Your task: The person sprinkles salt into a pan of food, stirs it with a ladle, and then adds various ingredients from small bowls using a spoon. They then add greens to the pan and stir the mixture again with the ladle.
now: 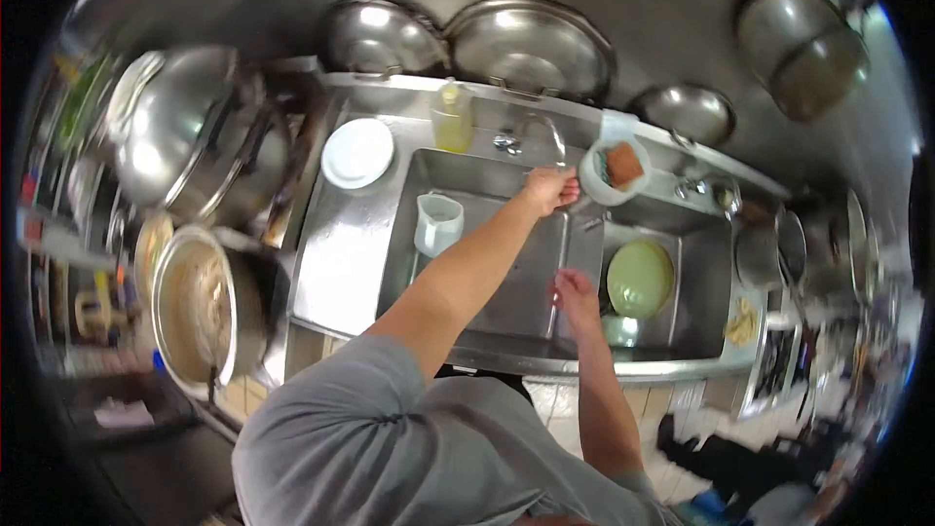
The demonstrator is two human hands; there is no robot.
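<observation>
My left hand point(552, 191) reaches out below the curved faucet point(545, 131), just left of a white container point(606, 193). Its fingers are slightly apart and nothing shows in them. In that container lie an orange-brown sponge point(623, 167) and a green scouring pad point(603, 168). Over the divider between the two basins is my right hand point(577, 294), its fingers loosely bent and no object visible in them. A pale green round item point(640, 278) sits in the right basin beside it. The left basin holds a white pitcher point(439, 224).
On the left drainboard stands a stack of white plates point(357, 153), with a yellow soap bottle point(452, 119) behind the basin. Metal pans point(531, 44) lean along the back wall. A large pot point(200, 307) stands at left. Another person point(740, 463) is at lower right.
</observation>
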